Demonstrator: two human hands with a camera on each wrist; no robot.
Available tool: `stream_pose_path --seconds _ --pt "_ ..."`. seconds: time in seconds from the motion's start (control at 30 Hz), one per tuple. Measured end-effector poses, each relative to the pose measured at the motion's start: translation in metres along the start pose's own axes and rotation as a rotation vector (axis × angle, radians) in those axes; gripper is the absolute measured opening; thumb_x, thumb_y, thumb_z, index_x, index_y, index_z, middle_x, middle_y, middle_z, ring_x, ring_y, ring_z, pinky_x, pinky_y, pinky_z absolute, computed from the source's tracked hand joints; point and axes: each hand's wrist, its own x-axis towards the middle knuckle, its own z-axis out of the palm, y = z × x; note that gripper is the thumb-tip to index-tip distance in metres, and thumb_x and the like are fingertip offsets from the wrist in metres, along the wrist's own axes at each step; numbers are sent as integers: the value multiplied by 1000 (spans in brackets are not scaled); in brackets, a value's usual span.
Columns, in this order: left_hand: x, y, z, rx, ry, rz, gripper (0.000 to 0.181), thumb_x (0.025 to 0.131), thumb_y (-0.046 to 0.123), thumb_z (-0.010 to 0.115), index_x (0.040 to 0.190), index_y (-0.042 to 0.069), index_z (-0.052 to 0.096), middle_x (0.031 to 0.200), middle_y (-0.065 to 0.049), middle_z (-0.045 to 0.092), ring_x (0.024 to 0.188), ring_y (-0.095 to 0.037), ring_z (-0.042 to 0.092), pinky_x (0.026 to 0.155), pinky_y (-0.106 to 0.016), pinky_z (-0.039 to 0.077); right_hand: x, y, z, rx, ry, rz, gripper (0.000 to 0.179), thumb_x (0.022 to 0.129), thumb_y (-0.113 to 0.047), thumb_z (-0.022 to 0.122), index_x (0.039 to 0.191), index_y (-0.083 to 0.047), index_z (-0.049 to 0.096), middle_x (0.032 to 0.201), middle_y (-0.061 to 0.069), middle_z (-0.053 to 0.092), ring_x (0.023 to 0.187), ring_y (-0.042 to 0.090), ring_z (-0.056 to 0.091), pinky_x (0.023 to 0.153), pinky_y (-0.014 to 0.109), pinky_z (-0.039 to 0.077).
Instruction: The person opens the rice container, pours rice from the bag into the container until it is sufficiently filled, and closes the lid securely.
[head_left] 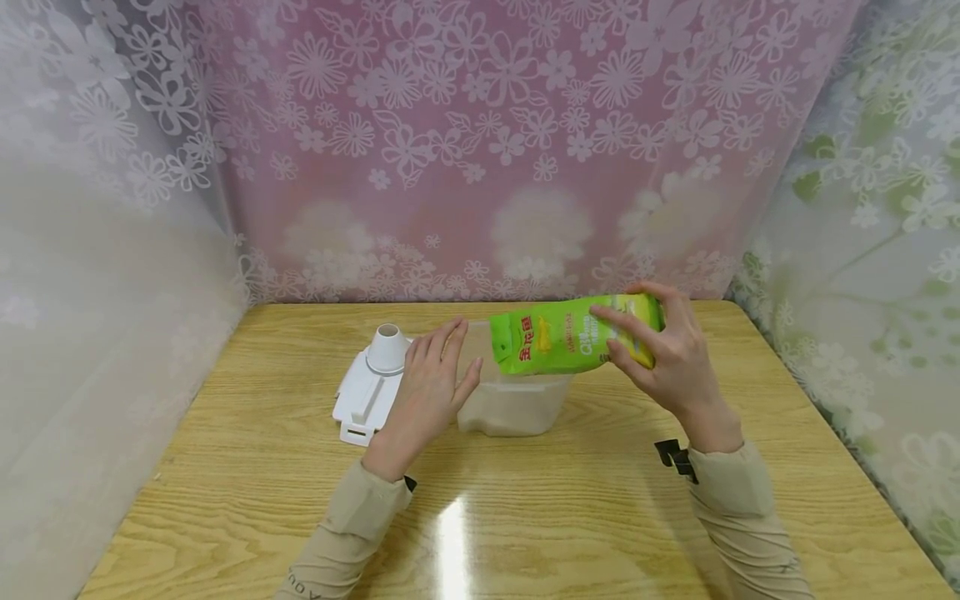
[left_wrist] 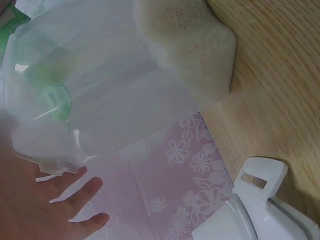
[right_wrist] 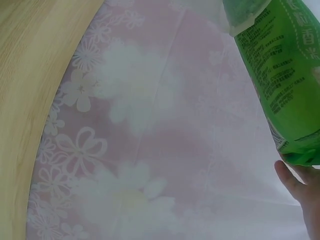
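Bag, head view: My right hand [head_left: 678, 358] curls round one end of the green bag [head_left: 570, 335], thumb near me; the bag tilts leftward from this grip, its other end over the container [head_left: 513, 408].
Container rim, head view: My left hand [head_left: 431, 375] has its fingers extended and grasps nothing; the container stands just to its right, and I cannot tell whether it presses the rim.
Lid, head view: The white lid [head_left: 367, 396] lies just left of my left hand.
Table room, head view: The table [head_left: 562, 517] gives me room right of the bag grip; its back edge, at the pink cloth [head_left: 525, 150], lies near that grip.
Grains, left wrist view: Pale grains [left_wrist: 185, 40] show plainly at the container's base, well apart from my left fingers; green shows through the translucent wall.
Lid tab, left wrist view: A slotted tab [left_wrist: 260, 182] faces me.
Print, right wrist view: Small dark print covers a bag panel hidden overhead; my right fingers touch the bag's end below it.
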Motion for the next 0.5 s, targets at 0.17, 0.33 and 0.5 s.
stream_pose_path --seconds 0.17,0.33,0.5 --pt "0 1 -1 -13 -16 -14 60 107 38 43 153 0 40 156 -14 41 135 -38 44 116 -56 30 2 -1 0 -32 20 -44 42 105 -43 47 117 -15 76 122 32 55 106 52 53 89 64 42" --pt "0 1 0 -18 -1 -6 59 107 37 43 152 -1 42 154 -15 42 133 -38 45 115 -56 31 3 -1 1 -95 50 -99 39 102 -41 49 116 -18 77 119 30 58 101 50 54 92 65 38" --pt "0 1 0 -14 17 3 58 106 36 43 151 -1 43 153 -15 44 132 -38 46 114 -56 33 4 -2 1 -138 88 -117 39 101 -44 50 115 -21 78 117 27 61 100 48 55 101 67 32"
